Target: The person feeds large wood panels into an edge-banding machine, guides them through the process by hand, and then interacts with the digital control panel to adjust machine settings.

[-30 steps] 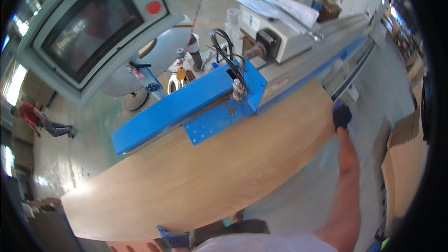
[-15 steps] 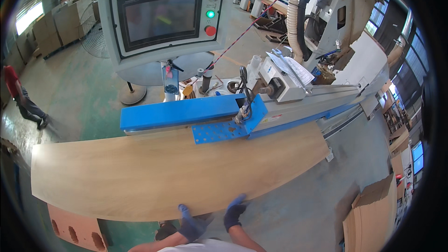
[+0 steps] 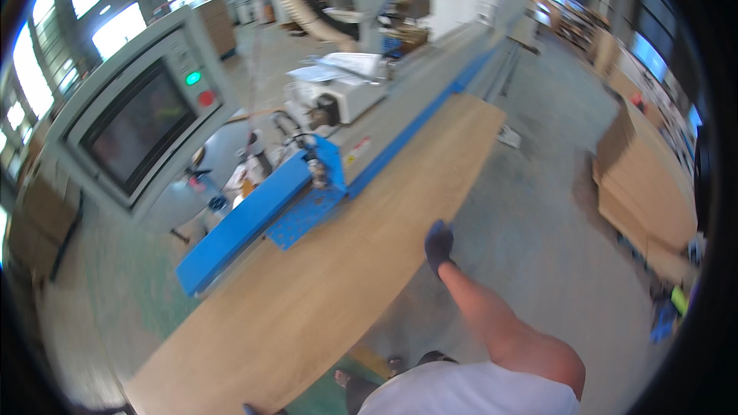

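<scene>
A long, light-brown wooden board lies slantwise under the blue guard and bracket of a machine. My right hand, in a dark blue-grey glove, grips its near edge on the right, with the arm stretched out. Of my left hand only a gloved tip shows at the bottom of the picture, over the board's near edge; the rest is cut off. The blue guard and the perforated blue bracket sit over the board's far side.
A grey control panel with a dark screen, a green light and a red button stands at the left. Papers rest on a machine box. Large cardboard pieces stand at the right. My feet show below the board.
The view has swung right and tilted, so the machine and board now slant. My right hand is farther along the board's edge to the right; my left hand is nearly out of the picture.
</scene>
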The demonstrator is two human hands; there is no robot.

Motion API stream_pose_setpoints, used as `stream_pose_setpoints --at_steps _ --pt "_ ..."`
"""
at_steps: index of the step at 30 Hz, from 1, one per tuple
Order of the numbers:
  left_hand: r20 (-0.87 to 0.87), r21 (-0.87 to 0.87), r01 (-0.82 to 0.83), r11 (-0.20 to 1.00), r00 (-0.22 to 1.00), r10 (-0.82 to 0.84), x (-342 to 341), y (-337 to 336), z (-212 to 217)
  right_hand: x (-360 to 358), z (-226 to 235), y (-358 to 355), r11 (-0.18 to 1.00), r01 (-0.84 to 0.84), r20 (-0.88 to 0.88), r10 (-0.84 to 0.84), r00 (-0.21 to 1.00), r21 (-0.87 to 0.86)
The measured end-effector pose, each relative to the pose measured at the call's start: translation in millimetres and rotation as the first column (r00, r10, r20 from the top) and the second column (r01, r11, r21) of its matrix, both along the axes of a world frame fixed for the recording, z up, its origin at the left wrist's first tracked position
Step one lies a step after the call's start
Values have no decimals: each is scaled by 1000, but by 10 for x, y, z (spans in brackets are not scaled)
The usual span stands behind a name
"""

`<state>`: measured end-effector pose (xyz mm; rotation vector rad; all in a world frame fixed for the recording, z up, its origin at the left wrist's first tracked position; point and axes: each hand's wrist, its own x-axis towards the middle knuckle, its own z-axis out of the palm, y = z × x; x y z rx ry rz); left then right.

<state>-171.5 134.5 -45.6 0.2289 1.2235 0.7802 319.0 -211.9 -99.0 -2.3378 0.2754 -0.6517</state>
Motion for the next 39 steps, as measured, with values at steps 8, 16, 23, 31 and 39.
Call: stream_pose_setpoints --at_steps 8,16,23,31,39 --pt "397 -33 191 981 903 -163 725 -434 -524 644 304 -637 946 305 -100 -295 950 107" --pt "116 352 593 724 740 -663 1369 -1026 -208 -665 271 254 982 -5 -355 72 932 186" --pt "676 -216 793 570 542 -499 1993 -1409 -75 -1690 -470 986 949 11 82 16 997 -316" --pt "554 -195 786 587 582 -595 1471 -1128 479 -997 517 437 947 89 -468 70 881 308" --pt "107 -23 652 758 755 -647 767 -640 518 -157 308 -177 970 147 -364 -67 929 196"
